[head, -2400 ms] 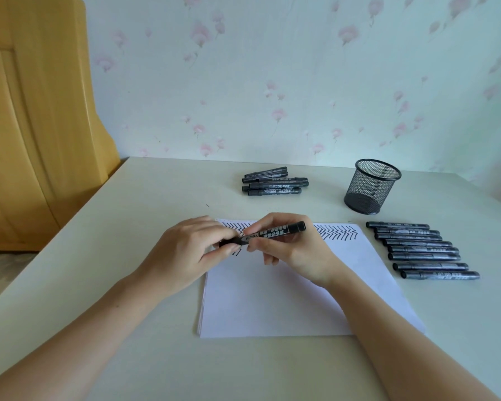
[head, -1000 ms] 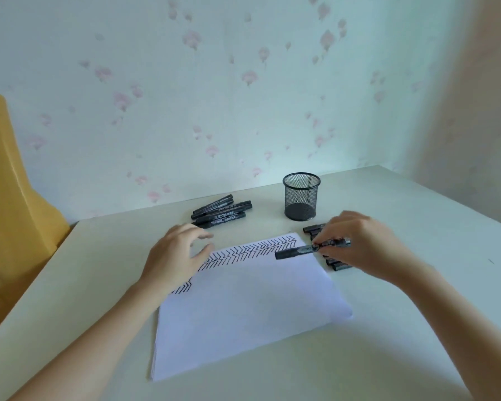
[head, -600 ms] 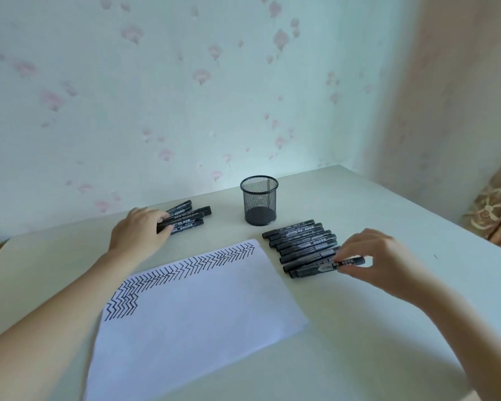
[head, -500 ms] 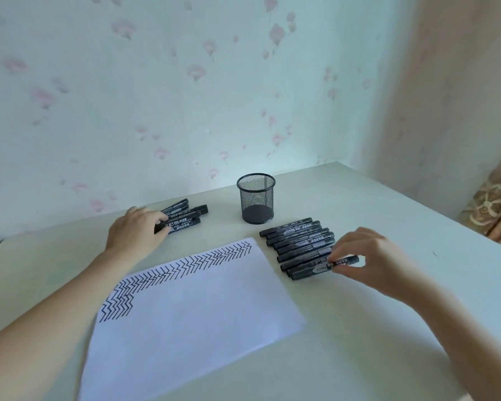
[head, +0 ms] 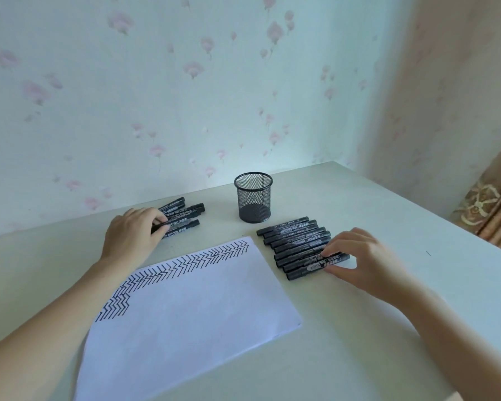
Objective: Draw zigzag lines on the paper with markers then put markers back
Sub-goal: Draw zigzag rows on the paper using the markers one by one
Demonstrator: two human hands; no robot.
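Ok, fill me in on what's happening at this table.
A person is working through black markers over a sheet of paper already edged with zigzags. The right hand pinches a marker at the near end of the row beside the paper. The left hand grips one from the far pile. The mesh cup stands between the groups.

I see bare bench (head: 359, 357) near me and at far right; the cup (head: 254, 198) stands between the left pile (head: 182, 217) and right row (head: 298, 244); paper (head: 191, 308) lies flat between my forearms.
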